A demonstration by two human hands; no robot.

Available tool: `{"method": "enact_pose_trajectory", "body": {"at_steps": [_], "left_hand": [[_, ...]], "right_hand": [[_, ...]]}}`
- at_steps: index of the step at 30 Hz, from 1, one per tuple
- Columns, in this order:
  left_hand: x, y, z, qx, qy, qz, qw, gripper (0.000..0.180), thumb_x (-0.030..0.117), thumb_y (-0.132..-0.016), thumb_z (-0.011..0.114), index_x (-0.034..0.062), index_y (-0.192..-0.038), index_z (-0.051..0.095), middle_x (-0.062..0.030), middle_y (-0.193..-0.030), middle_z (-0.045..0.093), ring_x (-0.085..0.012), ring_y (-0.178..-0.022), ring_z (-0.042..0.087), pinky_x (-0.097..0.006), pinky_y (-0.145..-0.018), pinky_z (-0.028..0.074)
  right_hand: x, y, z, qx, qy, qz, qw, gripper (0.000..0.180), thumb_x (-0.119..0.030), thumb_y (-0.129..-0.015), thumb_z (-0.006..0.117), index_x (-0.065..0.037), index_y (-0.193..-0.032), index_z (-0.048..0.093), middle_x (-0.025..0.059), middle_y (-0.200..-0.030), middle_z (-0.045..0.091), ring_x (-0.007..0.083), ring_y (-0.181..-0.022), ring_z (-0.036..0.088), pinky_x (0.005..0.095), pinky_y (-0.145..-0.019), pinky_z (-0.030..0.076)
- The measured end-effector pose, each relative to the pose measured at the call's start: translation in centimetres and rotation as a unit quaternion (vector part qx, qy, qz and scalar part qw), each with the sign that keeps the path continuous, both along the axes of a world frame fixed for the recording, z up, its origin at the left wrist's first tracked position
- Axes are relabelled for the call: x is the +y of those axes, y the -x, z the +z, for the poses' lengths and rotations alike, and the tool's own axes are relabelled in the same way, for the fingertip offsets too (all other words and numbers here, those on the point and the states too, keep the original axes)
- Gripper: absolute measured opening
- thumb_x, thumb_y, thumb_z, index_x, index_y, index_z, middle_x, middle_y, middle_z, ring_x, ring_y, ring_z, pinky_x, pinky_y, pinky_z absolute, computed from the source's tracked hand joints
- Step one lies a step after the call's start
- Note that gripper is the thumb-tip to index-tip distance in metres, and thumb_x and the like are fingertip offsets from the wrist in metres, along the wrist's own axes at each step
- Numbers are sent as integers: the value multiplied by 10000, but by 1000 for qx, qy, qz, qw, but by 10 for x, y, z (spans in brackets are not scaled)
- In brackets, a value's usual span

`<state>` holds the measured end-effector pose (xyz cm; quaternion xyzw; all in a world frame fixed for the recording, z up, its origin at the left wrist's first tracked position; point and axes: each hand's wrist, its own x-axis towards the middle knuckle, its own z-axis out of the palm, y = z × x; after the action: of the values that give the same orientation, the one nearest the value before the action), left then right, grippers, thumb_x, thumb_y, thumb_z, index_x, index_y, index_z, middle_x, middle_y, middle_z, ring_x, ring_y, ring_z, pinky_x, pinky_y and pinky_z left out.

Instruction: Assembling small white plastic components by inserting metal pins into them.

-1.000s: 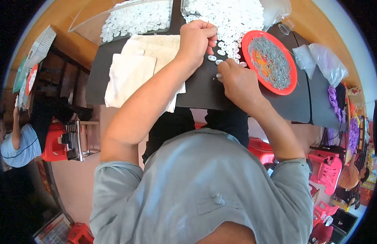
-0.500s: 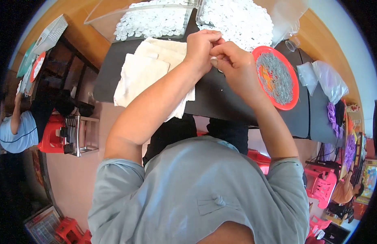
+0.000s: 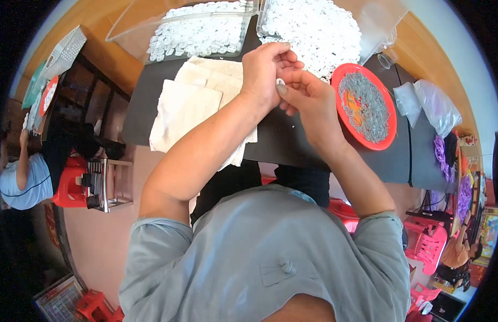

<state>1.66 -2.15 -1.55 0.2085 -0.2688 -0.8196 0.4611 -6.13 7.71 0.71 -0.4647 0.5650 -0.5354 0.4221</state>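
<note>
**Two hands meet over a small white disc at a dark worktop**

While a heap of small white discs (image 3: 313, 29) lies spread along the far edge of the dark worktop (image 3: 281, 139), a person in a grey shirt brings both hands together above its middle. The left hand (image 3: 265, 72) is curled, its fingers pressed together against those of the right hand (image 3: 308, 99), and a single small white disc (image 3: 280, 82) shows pinched between the fingertips where the two hands touch. Which fingers bear the grip cannot be told.

Just beside the left forearm, toward the worktop's left edge, lies a stack of cream cloths (image 3: 190, 102), partly hanging over the near edge. A clear plastic tray (image 3: 200, 35) holding more white discs sits at the far left corner. Near the right hand, toward the right edge, stands a round red plate (image 3: 388, 115) filled with fine grey pieces. Crumpled clear plastic bags (image 3: 429, 102) lie beyond the plate, at the far right. Off the worktop to the left, another person in a light blue top (image 3: 20, 180) sits by a red stool (image 3: 69, 182).
</note>
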Motion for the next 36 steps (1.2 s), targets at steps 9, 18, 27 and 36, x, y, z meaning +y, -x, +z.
{"method": "enact_pose_trajectory", "body": {"at_steps": [9,18,27,36], "left_hand": [[7,8,2,-46,86,69,993,112,65,-819,586,-46,-810,600,-120,-707,598,-193,-598,597,-299,-510,502],[17,10,9,-167,217,47,961,125,87,-805,603,-30,-760,609,-70,-643,599,-110,-560,545,-244,-482,442],[19,11,7,-220,271,54,935,122,94,-804,603,-16,-752,614,-43,-624,597,-76,-503,512,-221,-453,431],[20,9,8,-249,305,61,917,129,99,-805,597,-10,-735,608,-37,-608,584,-74,-492,510,-218,-442,432]], "right_hand": [[-8,49,22,-39,17,-26,999,175,-154,-910,619,13,-964,626,37,-752,612,96,-652,578,217,-567,417],[-20,87,8,-127,-5,-2,992,170,-146,-923,606,24,-926,615,55,-736,609,119,-607,580,206,-523,408],[-19,87,6,-117,5,0,993,158,-146,-912,618,12,-906,626,42,-718,609,116,-594,577,205,-503,390],[-16,81,9,-36,26,-6,999,147,-141,-902,621,3,-911,646,22,-712,614,83,-581,563,187,-482,370]]}}
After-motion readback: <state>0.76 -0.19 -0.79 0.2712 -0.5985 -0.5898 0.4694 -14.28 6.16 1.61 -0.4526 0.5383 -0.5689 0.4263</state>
